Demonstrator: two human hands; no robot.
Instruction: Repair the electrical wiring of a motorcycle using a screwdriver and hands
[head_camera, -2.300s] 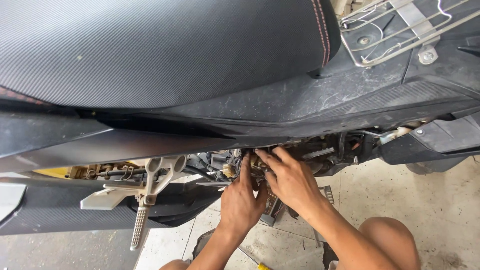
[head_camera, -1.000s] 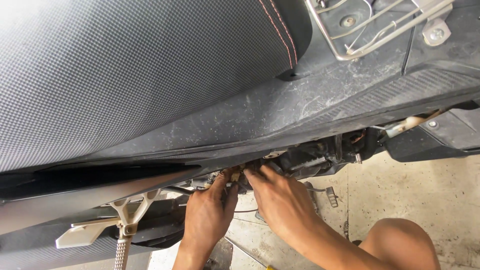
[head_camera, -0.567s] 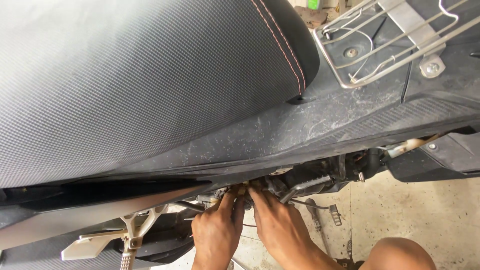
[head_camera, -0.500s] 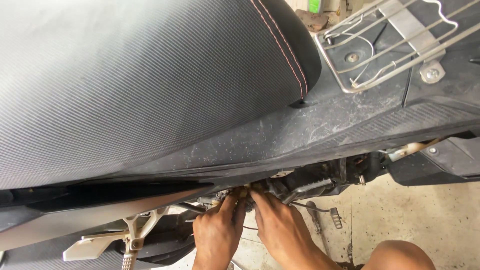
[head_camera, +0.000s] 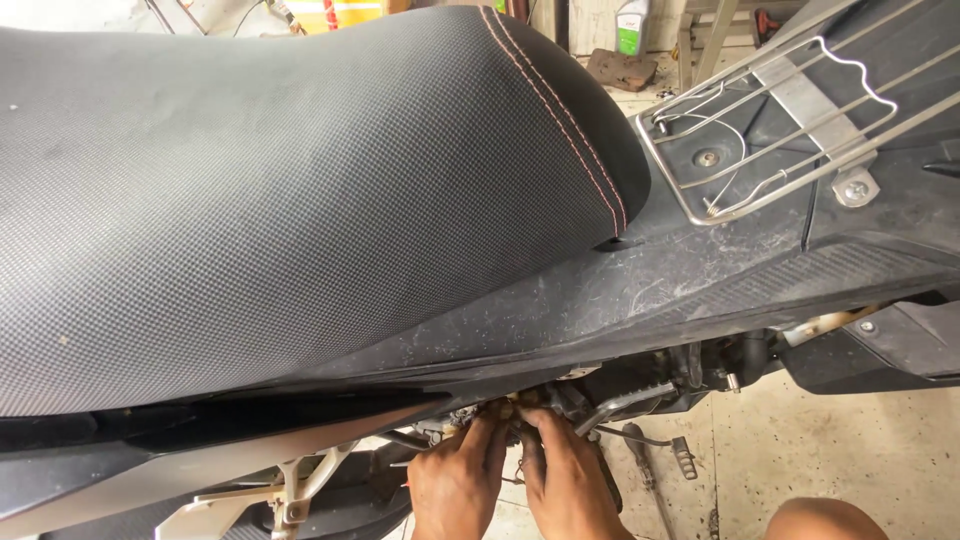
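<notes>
Brass-coloured fitting (head_camera: 508, 408) under the motorcycle's side panel, low centre of the frame, with both your hands on it.

Your left hand (head_camera: 457, 482) and right hand (head_camera: 562, 480) sit side by side, fingertips pinched in on that small part in the dim gap; whether either one actually grips it I cannot tell, since the black body panel (head_camera: 700, 300) overhangs and hides the fingertips. You are working nearly blind, so a loosened small piece could slip and drop to the concrete floor (head_camera: 830, 450), and thin wires (head_camera: 640, 437) close by at right could snag your knuckles. The wide textured seat (head_camera: 300, 190) fills the upper frame and blocks your sightline. A footpeg bracket (head_camera: 300, 490) sits at lower left, the wire rear rack (head_camera: 770, 130) at upper right, your knee (head_camera: 825, 520) at the bottom edge.
</notes>
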